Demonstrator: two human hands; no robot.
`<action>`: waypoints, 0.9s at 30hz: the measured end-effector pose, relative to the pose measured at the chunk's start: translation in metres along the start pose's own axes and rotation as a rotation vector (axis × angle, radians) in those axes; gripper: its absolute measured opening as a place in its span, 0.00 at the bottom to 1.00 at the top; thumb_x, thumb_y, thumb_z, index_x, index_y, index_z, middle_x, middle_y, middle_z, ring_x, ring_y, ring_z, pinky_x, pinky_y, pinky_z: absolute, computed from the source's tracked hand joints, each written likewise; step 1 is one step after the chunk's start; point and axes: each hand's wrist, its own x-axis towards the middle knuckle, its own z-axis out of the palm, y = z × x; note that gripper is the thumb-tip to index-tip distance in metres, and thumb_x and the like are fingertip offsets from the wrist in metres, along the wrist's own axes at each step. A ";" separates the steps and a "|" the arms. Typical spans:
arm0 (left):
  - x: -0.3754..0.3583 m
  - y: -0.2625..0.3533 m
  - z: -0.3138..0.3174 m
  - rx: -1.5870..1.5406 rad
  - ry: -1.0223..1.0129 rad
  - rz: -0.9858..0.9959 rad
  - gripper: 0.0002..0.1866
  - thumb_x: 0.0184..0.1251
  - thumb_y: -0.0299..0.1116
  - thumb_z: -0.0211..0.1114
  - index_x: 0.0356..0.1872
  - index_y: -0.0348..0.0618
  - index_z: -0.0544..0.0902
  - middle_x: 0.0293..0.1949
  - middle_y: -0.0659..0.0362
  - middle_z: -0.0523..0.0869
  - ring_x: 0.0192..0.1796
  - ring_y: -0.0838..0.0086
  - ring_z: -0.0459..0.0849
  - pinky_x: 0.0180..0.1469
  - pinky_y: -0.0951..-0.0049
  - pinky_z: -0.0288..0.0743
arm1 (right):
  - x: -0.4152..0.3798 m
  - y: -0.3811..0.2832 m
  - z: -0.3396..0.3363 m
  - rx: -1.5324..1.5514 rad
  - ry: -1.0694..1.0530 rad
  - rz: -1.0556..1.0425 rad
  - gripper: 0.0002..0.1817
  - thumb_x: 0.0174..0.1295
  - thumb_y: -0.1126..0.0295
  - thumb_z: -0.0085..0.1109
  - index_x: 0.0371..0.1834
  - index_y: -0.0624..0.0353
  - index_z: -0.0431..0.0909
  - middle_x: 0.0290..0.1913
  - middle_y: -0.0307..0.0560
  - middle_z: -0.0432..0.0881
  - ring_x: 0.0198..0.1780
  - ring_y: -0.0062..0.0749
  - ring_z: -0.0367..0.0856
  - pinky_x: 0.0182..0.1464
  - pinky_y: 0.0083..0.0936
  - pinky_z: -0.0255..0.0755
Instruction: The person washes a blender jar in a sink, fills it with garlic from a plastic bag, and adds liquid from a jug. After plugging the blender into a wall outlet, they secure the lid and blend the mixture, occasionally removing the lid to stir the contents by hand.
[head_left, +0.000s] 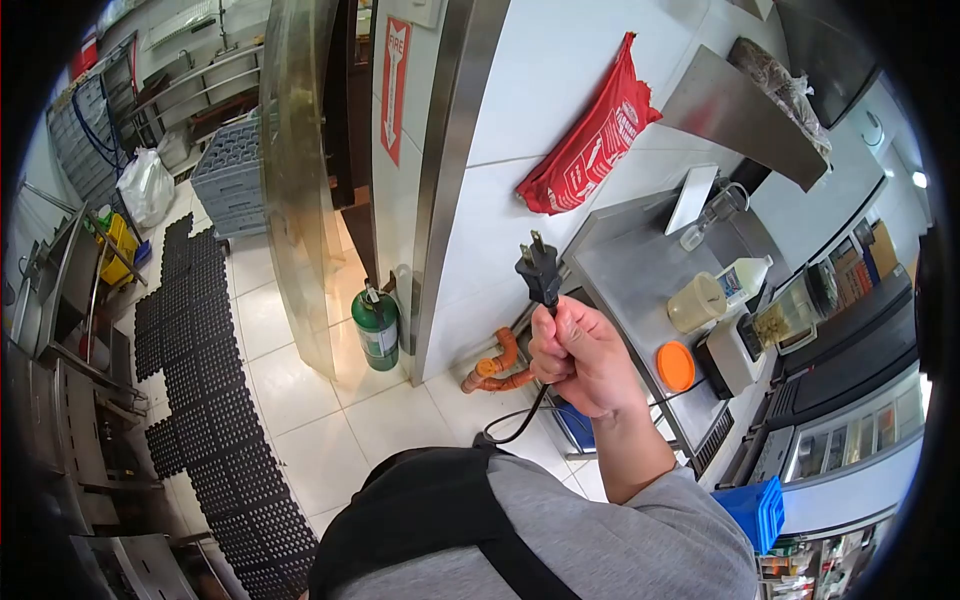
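Observation:
A black power plug (539, 267) with its metal prongs pointing up is held in my right hand (581, 357), whose fingers are closed around the cord just below the plug. The black cord (520, 428) hangs down from the hand and loops by the dark apron (420, 510). Behind the plug is the white tiled wall (490, 235), with a red bag (592, 145) on it higher up. The plug touches nothing but my hand. My left hand does not show.
A steel counter (625, 262) at the right bears a plastic container (697, 303), an orange lid (675, 367) and a white jug (745, 278). Orange pipes (497, 365) stick out low by the wall. A green cylinder (376, 328) stands near the doorway; a black mat (200, 370) lies left.

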 end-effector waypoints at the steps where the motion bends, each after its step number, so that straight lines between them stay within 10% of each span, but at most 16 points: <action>1: 0.005 0.005 -0.001 0.001 0.009 0.011 0.31 0.70 0.47 0.56 0.71 0.48 0.63 0.69 0.41 0.63 0.71 0.53 0.60 0.71 0.59 0.55 | 0.000 0.000 -0.001 -0.005 -0.012 -0.013 0.15 0.73 0.57 0.47 0.37 0.56 0.73 0.25 0.27 0.62 0.23 0.13 0.50 0.26 0.13 0.48; 7: 0.033 0.037 -0.013 0.036 0.052 0.038 0.31 0.70 0.47 0.56 0.70 0.48 0.64 0.68 0.40 0.62 0.71 0.52 0.60 0.71 0.58 0.56 | 0.022 -0.059 -0.016 -1.024 0.490 -0.628 0.11 0.72 0.66 0.49 0.36 0.60 0.77 0.23 0.35 0.73 0.23 0.18 0.68 0.26 0.20 0.63; 13: 0.041 0.057 -0.021 0.059 0.068 0.043 0.31 0.70 0.48 0.56 0.70 0.48 0.64 0.68 0.40 0.62 0.70 0.51 0.60 0.70 0.58 0.56 | 0.090 -0.201 -0.017 -1.729 0.749 -1.365 0.09 0.66 0.68 0.54 0.33 0.64 0.74 0.27 0.58 0.78 0.30 0.57 0.77 0.32 0.42 0.70; 27: 0.049 0.056 -0.011 0.047 0.076 0.007 0.31 0.70 0.48 0.56 0.69 0.48 0.64 0.67 0.38 0.61 0.69 0.49 0.61 0.69 0.57 0.58 | 0.140 -0.270 0.011 -2.094 0.768 -1.275 0.13 0.67 0.65 0.52 0.30 0.64 0.77 0.28 0.55 0.81 0.31 0.53 0.80 0.34 0.45 0.73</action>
